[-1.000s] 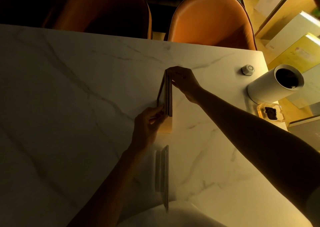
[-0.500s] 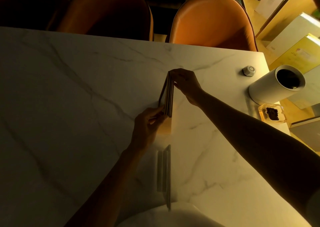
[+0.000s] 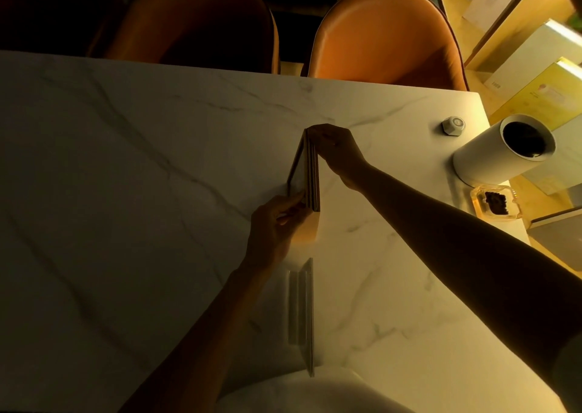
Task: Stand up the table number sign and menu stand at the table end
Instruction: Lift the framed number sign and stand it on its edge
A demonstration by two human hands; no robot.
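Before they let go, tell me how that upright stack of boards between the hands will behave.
The board stack stands on its thin edge, so it probably tips easily once the left hand and right hand release. Its straight edges suggest stiff panels, unlikely to flop. The polished marble table may let it slide.

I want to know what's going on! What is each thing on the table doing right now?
Menu stand: on edge, held at both ends.
Left hand: pinching its near end.
Right hand: gripping its far end.
Clear sign holder: standing upright, untouched.
White cylinder: upright.
Small tray: holds something dark.
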